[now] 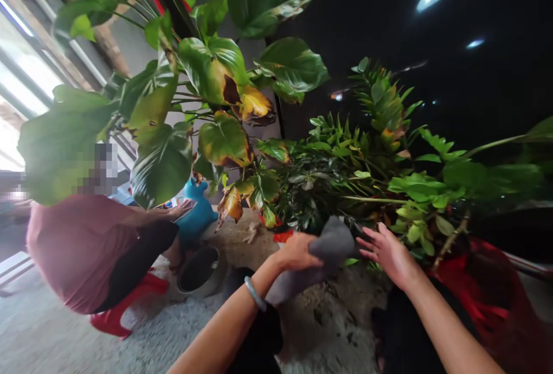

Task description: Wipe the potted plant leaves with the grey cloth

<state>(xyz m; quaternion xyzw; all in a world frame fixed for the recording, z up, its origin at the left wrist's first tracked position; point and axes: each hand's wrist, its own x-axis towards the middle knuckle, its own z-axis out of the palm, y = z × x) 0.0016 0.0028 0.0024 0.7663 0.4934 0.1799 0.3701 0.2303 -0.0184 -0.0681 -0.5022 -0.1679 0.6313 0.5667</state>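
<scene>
My left hand was clenched on the soft grey cloth, pressing it bunched against the low fronds of the dark green small-leaved plant. The cloth's tail hung back toward my wrist and its pale green bangle. My right hand was open and empty, fingers spread, just beside the cloth at the same fronds; couldn't tell if it touched them. Progress, my read: the cloth was at the lowest leaves only, and nothing in view showed which leaves were done, so I'd call most of the foliage outstanding. The big broad-leaved plant above had yellow-brown patches, well apart from my hands. Another person in a maroon top sat on a red plastic stool at left, their hand at a leaf beside a blue plastic object. A round grey empty pot stood on the concrete floor.
</scene>
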